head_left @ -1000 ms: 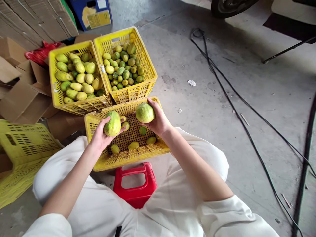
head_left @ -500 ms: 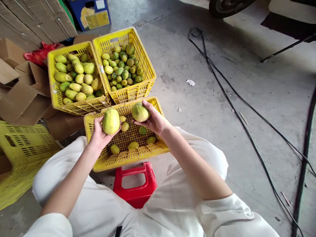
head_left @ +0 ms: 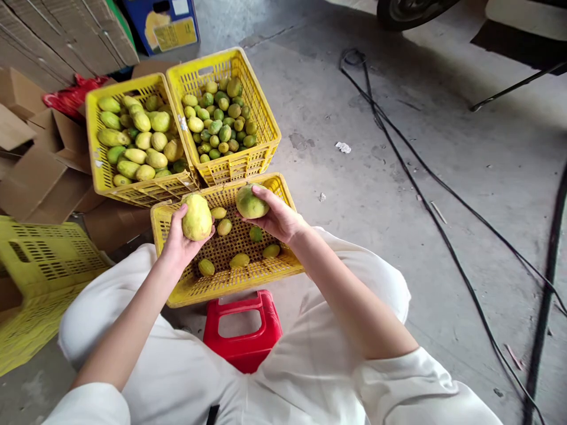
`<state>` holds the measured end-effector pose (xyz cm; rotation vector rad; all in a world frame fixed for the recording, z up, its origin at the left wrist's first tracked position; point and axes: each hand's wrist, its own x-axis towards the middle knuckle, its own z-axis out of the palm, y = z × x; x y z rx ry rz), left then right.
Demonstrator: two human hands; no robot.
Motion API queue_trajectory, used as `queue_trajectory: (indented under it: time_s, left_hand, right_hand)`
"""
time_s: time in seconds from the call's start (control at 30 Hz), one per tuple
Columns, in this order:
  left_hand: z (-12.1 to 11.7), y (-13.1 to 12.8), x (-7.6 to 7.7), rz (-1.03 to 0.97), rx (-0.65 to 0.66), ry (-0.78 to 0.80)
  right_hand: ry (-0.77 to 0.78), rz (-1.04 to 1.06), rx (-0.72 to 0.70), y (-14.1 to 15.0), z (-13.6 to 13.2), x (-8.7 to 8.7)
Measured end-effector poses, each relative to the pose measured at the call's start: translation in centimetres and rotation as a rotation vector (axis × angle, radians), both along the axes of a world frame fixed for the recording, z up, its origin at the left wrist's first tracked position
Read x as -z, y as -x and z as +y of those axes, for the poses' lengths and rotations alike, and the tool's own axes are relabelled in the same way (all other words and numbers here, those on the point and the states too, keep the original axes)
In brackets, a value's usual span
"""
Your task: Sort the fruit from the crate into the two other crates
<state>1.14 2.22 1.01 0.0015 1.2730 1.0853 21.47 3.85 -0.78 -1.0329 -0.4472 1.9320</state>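
Over the near yellow crate [head_left: 234, 280] I hold up two citrus fruits that look like lemons. My left hand [head_left: 176, 245] is closed around a large, lumpy yellow lemon [head_left: 197, 218], its thumb on the upper left side. A rounder green-yellow lemon [head_left: 250, 202] is gripped in my right hand [head_left: 281, 218], thumb on top and fingers underneath. The two fruits are apart. Beneath them, several small lemons [head_left: 239, 260] lie scattered on the crate's mesh bottom.
Behind stand a left crate [head_left: 146, 192] of larger yellow lemons and a right crate [head_left: 261, 156] of smaller, greener ones. A red stool [head_left: 239, 348] sits between my legs. Cardboard boxes [head_left: 44, 177] and another crate [head_left: 44, 283] are leftward; black cables [head_left: 425, 200] cross the floor.
Both lemons have turned slightly in my hands. My left thumb now reaches further up the yellow one, and the right one shows a greener side. The crates stay put.
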Motion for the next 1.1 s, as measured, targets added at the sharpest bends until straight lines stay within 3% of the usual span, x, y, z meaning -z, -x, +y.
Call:
queue_trajectory:
  time_s: [0.1, 0.27, 0.5, 0.77, 1.1]
  left_hand:
    - [0.0, -0.02, 0.22, 0.015, -0.04, -0.028]
    - [0.0, 0.21, 0.32, -0.008, 0.042, -0.045]
    - [0.3, 0.06, -0.14, -0.023, 0.051, 0.102]
    - [-0.32, 0.05, -0.09, -0.018, 0.044, 0.049]
    - [-0.2, 0.43, -0.01, -0.052, 0.199, 0.019]
  right_hand:
    - [0.039, 0.011, 0.025, -0.01, 0.01, -0.02]
    - [0.002, -0.022, 0.073, 0.13, 0.15, -0.11]
    - [0.001, -0.002, 0.035, 0.06, 0.21, 0.09]
    - [-0.018, 0.025, 0.041, 0.13, -0.41, -0.76]
    - [0.116, 0.067, 0.044, -0.11, 0.36, -0.32]
